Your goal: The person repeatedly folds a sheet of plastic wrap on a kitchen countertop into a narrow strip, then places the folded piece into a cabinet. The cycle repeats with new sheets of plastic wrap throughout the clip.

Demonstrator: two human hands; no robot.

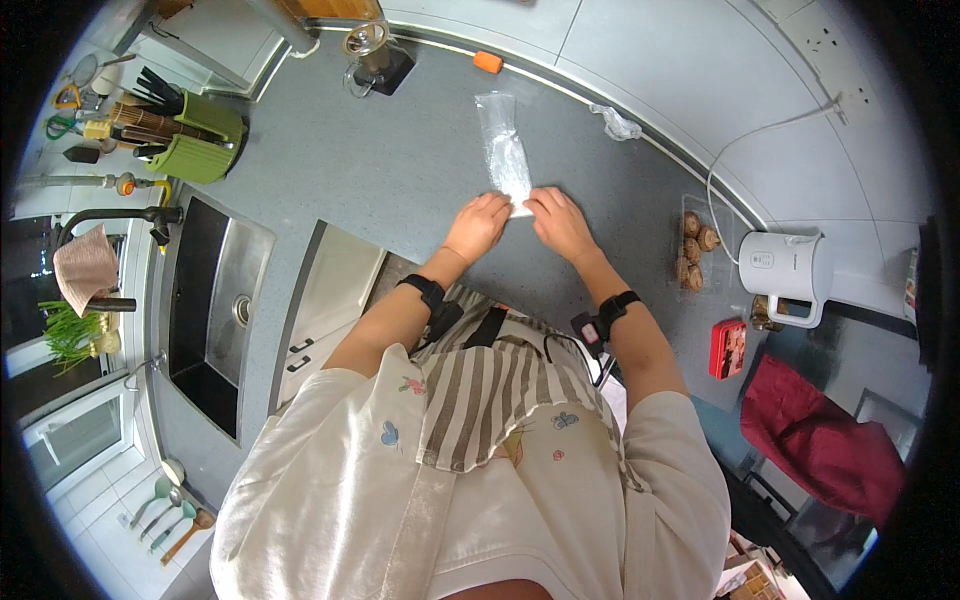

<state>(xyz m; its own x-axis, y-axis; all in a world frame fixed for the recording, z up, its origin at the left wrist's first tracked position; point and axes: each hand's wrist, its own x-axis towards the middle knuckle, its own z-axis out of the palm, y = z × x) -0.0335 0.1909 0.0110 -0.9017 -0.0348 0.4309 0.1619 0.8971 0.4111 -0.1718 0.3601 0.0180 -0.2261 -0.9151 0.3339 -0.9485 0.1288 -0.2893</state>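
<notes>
A long, narrow clear plastic bag (504,146) lies on the grey countertop, its far end flat and pointing towards the wall. Its near end looks whiter and denser; I cannot tell whether that is folded film or something inside. My left hand (480,225) grips the left corner of this near end with bent fingers. On the right corner, my right hand (559,223) does the same, close beside the left. The fingertips partly hide the edge of the bag. Both hands rest at the counter, in front of my striped apron (487,390).
Against the back wall are an orange object (487,62), crumpled plastic (616,124) and a glass pitcher (367,64). To the right stand a mushroom tray (694,251), a white electric kettle (784,262) and a red tin (727,349). A sink (244,277) and green utensil holder (199,139) are left.
</notes>
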